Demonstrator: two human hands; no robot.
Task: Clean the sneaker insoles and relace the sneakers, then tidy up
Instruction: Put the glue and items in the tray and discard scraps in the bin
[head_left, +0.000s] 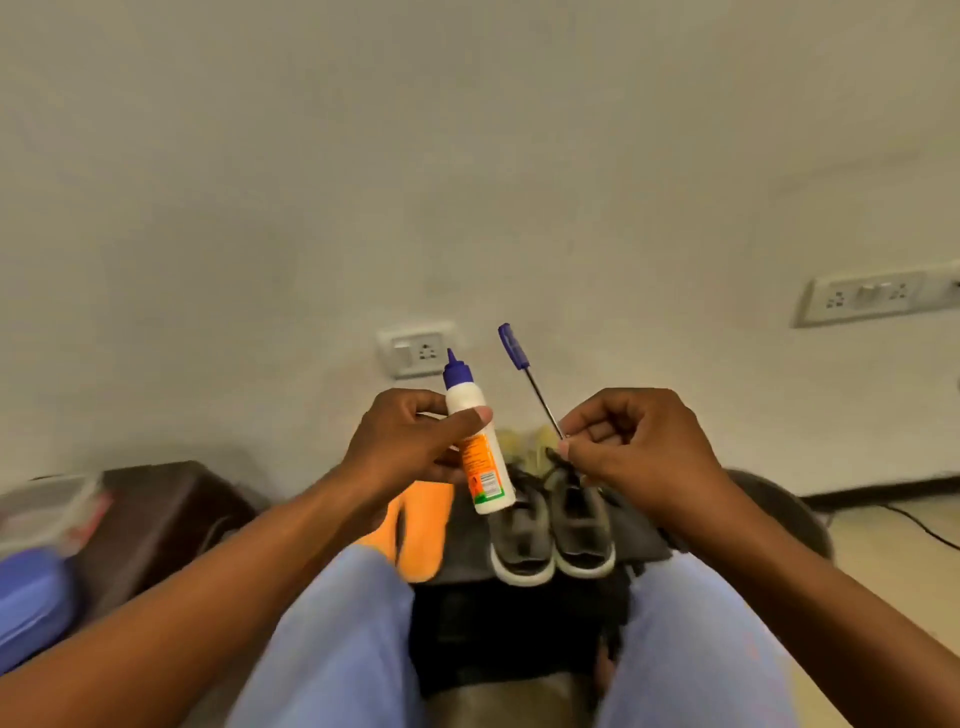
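Observation:
My left hand (410, 441) grips a white glue bottle (475, 441) with a blue nozzle cap and an orange label, held upright above the stool. My right hand (634, 441) pinches a blue-capped pen (530, 379) that points up and to the left; a dark lace end (558, 460) seems to be caught at the same fingertips. Below the hands, a pair of grey sneakers (553, 530) with white soles stands side by side on a dark stool (457, 566). Two orange insoles (423, 535) lie to the left of the sneakers.
A brown seat (166, 514) stands at the left, with a clear plastic box (47, 509) and a blue case (31, 597) near it. The wall behind carries sockets (418, 349). My knees in light blue trousers frame the stool. A cable runs over the floor at the right.

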